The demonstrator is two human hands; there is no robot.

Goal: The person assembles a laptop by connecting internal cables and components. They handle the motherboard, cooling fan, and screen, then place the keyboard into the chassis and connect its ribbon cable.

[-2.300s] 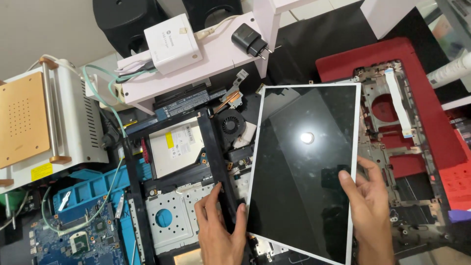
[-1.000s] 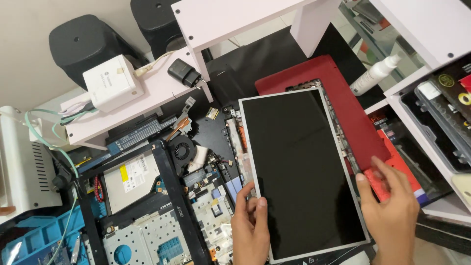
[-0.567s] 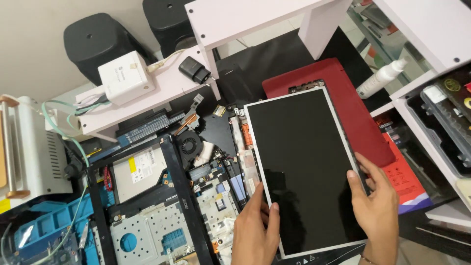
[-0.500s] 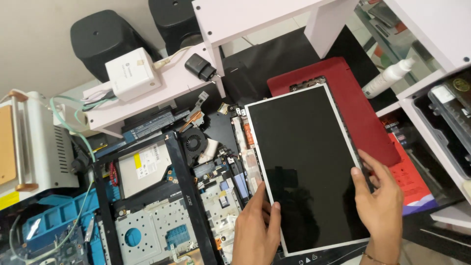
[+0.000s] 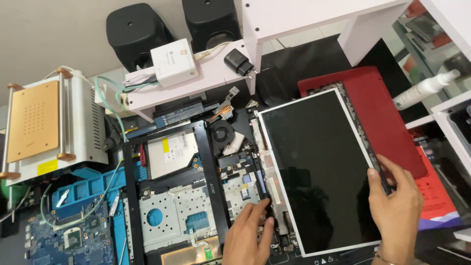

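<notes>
One laptop screen panel [image 5: 319, 169], dark and tilted, spans between both hands. One red laptop lid [image 5: 387, 118] lies under it, beyond the right hand. Two black speakers [image 5: 137, 32] sit far above. Left hand [image 5: 250, 238] grips the panel's left edge; right hand [image 5: 397, 211] pinches its right edge.

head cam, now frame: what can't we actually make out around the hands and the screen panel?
- Left hand: wrist cut off by the bottom edge; fingertips lie at the screen panel's left edge, grip unclear.
- Right hand: palm turned away; grip on the panel's right edge unclear.
- Red lid: its inside is largely covered by the panel.
- Laptop base: right part hidden under panel and left hand.
- Spray bottle: label too small.
</notes>
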